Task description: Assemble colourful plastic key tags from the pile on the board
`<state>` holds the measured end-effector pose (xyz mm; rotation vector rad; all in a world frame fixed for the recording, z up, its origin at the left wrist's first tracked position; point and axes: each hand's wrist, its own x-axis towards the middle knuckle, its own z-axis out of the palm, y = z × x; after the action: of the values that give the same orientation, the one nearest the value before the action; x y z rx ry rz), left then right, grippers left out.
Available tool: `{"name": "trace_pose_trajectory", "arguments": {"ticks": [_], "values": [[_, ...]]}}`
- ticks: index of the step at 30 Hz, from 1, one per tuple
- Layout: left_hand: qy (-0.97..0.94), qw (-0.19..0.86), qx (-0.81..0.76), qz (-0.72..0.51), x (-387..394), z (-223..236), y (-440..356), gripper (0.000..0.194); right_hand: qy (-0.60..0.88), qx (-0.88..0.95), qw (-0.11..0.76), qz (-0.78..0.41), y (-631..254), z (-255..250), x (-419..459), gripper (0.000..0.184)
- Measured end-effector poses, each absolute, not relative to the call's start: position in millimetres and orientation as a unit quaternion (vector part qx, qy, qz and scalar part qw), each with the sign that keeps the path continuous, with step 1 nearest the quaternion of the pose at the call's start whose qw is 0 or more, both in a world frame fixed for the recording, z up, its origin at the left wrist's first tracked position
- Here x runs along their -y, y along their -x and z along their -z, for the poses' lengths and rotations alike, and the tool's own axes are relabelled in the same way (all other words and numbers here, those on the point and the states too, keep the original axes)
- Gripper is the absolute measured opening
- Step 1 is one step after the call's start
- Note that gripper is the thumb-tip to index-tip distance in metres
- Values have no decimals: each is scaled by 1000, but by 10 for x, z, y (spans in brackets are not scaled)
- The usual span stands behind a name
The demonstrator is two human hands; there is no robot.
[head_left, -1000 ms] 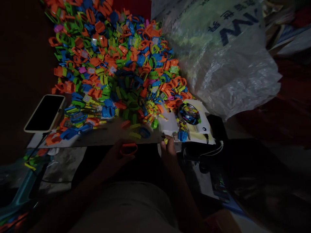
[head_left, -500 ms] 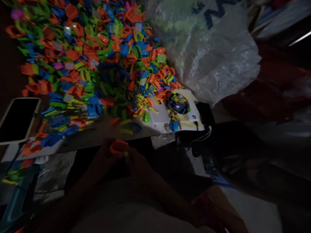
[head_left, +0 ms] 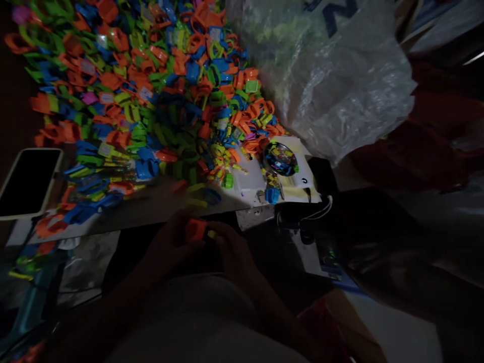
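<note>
My left hand [head_left: 174, 242] is closed around an orange plastic toy watch [head_left: 195, 230], just off the table's near edge. Close on its right, my right hand [head_left: 231, 243] pinches a small yellow piece [head_left: 212, 234], too dim to name more exactly. The yellow piece lies beside the orange one; whether the two touch I cannot tell. Beyond my hands spreads a big heap of toy watches [head_left: 124, 80] in orange, green, blue and yellow. Several loose ones, among them a blue band [head_left: 212, 196], lie at the table's front.
A phone [head_left: 30, 184] lies at the table's left end. On the right, a round bowl of small pieces [head_left: 280, 159] sits on a white device [head_left: 302, 176] with a cable. A large clear plastic bag [head_left: 340, 85] stands behind it. Below left is a teal container [head_left: 30, 302].
Both hands have shifted slightly right. The orange watch has turned, so its open loop no longer shows, and the right hand has drawn the yellow piece a little to the right.
</note>
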<state>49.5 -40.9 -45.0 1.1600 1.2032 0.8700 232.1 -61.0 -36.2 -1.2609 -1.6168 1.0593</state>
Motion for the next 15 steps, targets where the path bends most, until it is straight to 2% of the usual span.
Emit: {"name": "trace_pose_trajectory", "arguments": {"ticks": [4, 7, 12, 15], "values": [[-541, 538, -545, -346, 447, 376, -482, 40, 529, 629, 424, -380, -2275, 401, 599, 16], [-557, 499, -569, -343, 462, 379, -436, 44, 540, 638, 404, -371, -2249, 430, 591, 14], [-598, 436, -570, -357, 456, 383, -397, 43, 527, 663, 427, -317, -2251, 468, 568, 10], [-598, 436, -564, -366, 450, 369, -411, 41, 506, 687, 428, -299, -2259, 483, 566, 10]]}}
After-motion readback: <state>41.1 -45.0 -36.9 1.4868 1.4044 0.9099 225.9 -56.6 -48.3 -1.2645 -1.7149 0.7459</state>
